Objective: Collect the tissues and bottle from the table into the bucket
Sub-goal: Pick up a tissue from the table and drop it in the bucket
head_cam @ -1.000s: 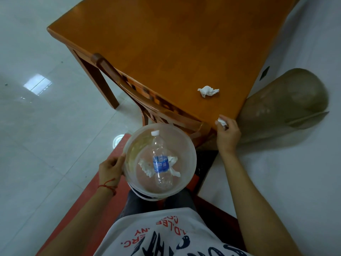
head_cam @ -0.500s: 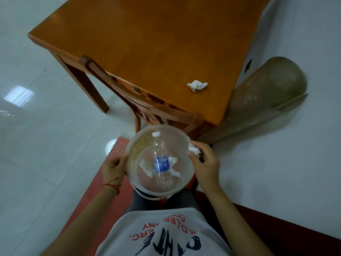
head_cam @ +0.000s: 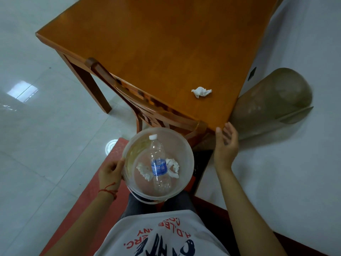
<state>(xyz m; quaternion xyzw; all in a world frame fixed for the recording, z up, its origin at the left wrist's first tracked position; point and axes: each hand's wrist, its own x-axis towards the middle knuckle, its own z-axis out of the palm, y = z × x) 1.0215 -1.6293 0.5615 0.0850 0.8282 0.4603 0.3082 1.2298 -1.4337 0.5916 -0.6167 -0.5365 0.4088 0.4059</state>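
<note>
A clear plastic bucket (head_cam: 184, 145) rests on my lap, and my left hand (head_cam: 110, 170) grips its left rim. Inside it lies a clear bottle (head_cam: 158, 163) with a blue label and white cap, with crumpled white tissues (head_cam: 144, 170) on both sides of it. One crumpled tissue (head_cam: 201, 91) lies on the wooden table (head_cam: 166, 43) near its front right corner. My right hand (head_cam: 226, 145) hovers empty with fingers apart, just below that table corner and to the right of the bucket.
A wooden chair (head_cam: 147, 111) is pushed under the table's near edge, right behind the bucket. A tan translucent bin (head_cam: 271, 100) leans by the white wall at right. White tiled floor (head_cam: 36, 126) spreads to the left, with a red mat (head_cam: 96, 191) under me.
My right hand brought a tissue from the table corner to the bucket rim, let it go inside, and has now moved up and right, empty. The left hand stayed on the bucket.
</note>
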